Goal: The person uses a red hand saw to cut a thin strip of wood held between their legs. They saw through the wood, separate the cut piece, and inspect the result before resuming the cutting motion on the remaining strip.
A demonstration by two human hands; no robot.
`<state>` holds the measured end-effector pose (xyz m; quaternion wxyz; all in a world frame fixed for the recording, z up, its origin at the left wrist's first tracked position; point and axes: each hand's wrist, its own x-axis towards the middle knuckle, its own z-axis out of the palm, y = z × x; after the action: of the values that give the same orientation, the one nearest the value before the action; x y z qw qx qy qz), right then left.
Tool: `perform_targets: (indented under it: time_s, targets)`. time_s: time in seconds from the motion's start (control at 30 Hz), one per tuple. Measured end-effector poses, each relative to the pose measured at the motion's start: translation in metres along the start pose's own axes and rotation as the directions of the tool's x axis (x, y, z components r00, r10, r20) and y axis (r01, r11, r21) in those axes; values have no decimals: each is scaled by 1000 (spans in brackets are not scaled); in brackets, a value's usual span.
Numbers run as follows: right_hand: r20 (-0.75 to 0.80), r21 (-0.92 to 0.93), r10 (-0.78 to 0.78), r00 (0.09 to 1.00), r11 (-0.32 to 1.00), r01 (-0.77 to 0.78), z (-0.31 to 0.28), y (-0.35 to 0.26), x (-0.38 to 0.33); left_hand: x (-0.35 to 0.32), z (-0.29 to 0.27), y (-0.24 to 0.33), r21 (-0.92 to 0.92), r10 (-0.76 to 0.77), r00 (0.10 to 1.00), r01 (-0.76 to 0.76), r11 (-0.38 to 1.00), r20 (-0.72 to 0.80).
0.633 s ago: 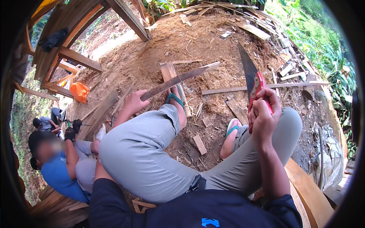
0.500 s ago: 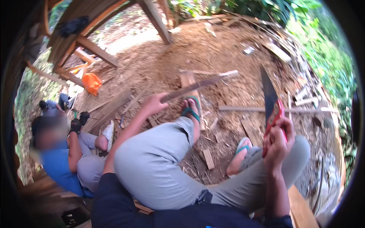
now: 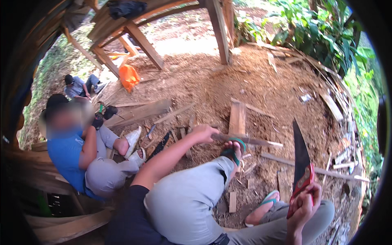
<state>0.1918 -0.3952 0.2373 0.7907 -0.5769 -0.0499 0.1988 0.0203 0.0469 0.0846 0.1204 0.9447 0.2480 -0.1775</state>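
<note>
Left hand (image 3: 203, 133): fingers closed around one end of the wooden stick (image 3: 261, 141), apparently to leave its length free.
Stick position: crosses the near end of the plank offcut (image 3: 237, 117), by the toes of the sandalled left foot (image 3: 234, 152); contact cannot be told.
Stick form: slender, brown along the shaft, paler at the tip.
Plank offcut: flat, straight-edged timber; the foot at its near end likely steadies it.
Right hand (image 3: 304, 205): fingers wrapped around the red handle of the handsaw (image 3: 301, 153).
Handsaw blade: dark, tapered, point upward, presumably clear of the right leg (image 3: 320, 220).
Ground (image 3: 196, 87): brown, strewn with wood chips.
</note>
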Motion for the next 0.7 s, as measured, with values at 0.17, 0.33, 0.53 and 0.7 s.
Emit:
perform_targets:
  time_s: [0.17,0.33,0.53,0.7]
  targets:
    - [61,-164,70,996,985,-59,3,11,2,1,39,-8,-107,5,1000,-5,994,-3]
    - [72,-157,122,990,981,-110,-3,13,-5,15,38,13,75,70,997,-72,995,23]
    - [160,-316,76,984,948,-22,-1,25,-17,7,60,10,-44,49,999,-48,998,23]
    - [249,-312,124,961,949,-42,9,22,-33,4,74,-2,-125,26,997,-17,992,69]
